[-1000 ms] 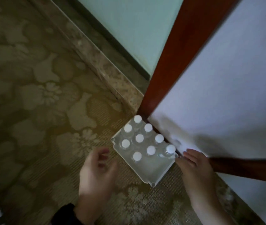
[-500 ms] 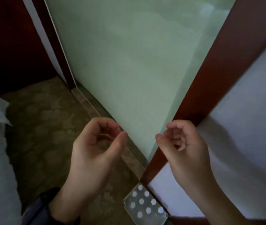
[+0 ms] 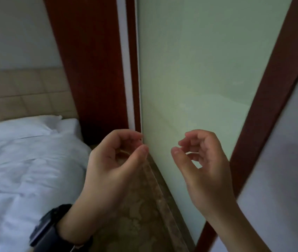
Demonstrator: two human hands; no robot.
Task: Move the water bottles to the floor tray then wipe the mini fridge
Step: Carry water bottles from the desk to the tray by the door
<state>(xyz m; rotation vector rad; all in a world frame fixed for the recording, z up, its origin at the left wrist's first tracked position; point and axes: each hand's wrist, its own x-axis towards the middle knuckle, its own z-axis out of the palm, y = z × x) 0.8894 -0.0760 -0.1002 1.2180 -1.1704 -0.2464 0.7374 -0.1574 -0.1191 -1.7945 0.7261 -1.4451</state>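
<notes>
Now two hands, left hand (image 3: 111, 168) and right hand (image 3: 201, 168), fingers loosely curled, hold nothing.

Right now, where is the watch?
In the head view, the black watch sits on the wrist of the left hand, low and left of centre, beside the white bed.

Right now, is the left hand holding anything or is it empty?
Empty. The left hand is raised in front of the frosted glass panel, fingers loosely curled, with only air between thumb and fingertips.
</notes>
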